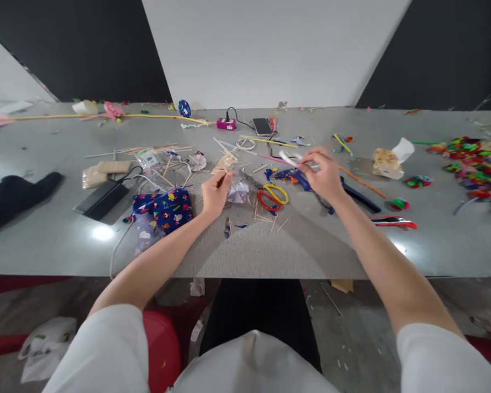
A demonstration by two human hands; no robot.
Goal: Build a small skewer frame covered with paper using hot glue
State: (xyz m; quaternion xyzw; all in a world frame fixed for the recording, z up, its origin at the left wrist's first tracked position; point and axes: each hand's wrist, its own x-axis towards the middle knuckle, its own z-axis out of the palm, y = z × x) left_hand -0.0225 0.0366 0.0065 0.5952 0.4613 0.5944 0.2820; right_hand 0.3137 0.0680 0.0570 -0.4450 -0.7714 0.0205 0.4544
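White strip (288, 158) sits in the right hand (322, 173), over the far half of the grey table (245, 256), its free end pointing away to the left. Thumb and fingertips are drawn together on it, with the rest of that hand loosely curled. The left hand (214, 194) is nearly closed, thumb against forefinger; I cannot tell what, if anything, it grips. Just beside its fingers lies a crumpled pale cloth (238, 193), with thin wooden sticks scattered round about. Scissors (264, 189) with one red and one yellow loop lie between the hands, and a blue glue gun (299, 178) lies near the right one. Patterned navy fabric (174, 210) rests beside the left forearm, next to a black box (102, 201). Farther back are a dark phone (262, 126) and a magenta block (226, 124) with a black plug in it
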